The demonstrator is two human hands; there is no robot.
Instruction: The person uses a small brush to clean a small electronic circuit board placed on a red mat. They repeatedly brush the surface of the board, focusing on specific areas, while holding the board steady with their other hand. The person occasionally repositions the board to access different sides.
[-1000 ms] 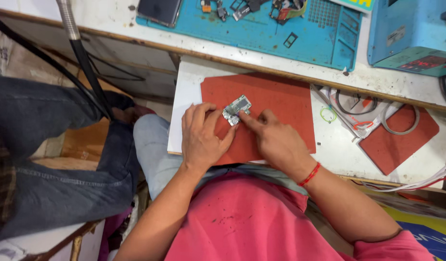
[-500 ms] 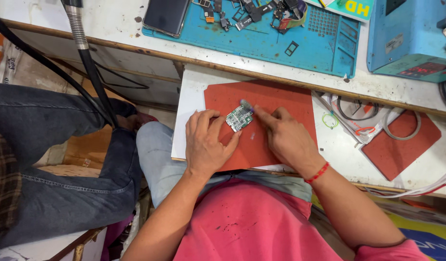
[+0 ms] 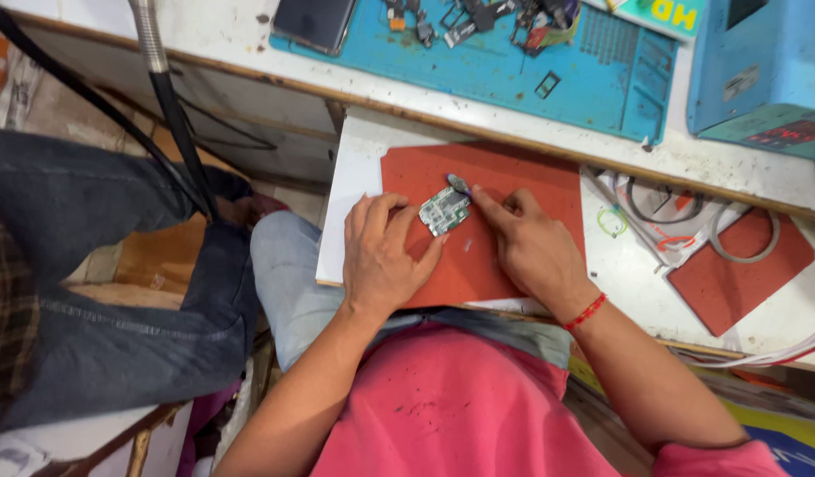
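Pink cloth of our shirt (image 3: 460,406) fills the near edge, and from it our two forearms reach out over the lap. Our left hand (image 3: 383,256) lies palm down on the red mat (image 3: 513,190), its fingers (image 3: 372,216) held close together and bent, the thumb and fingertips touching the near and left edges of a small greenish circuit board (image 3: 445,210) that lies flat on the mat. Our right hand (image 3: 531,247), with a red thread band (image 3: 586,312) at the wrist, rests just right of the board; its fingers are curled except the forefinger (image 3: 485,205), which is stretched out and presses a small grey tool (image 3: 459,184) against the board's far corner. The mat sits on a white board (image 3: 354,177) across our knees. To the left we see another person's leg in dark jeans (image 3: 98,291). Farther off, the counter (image 3: 249,44) carries a blue work mat (image 3: 531,62) with loose parts, a dark phone (image 3: 314,19), and a blue machine (image 3: 761,71) at far right.
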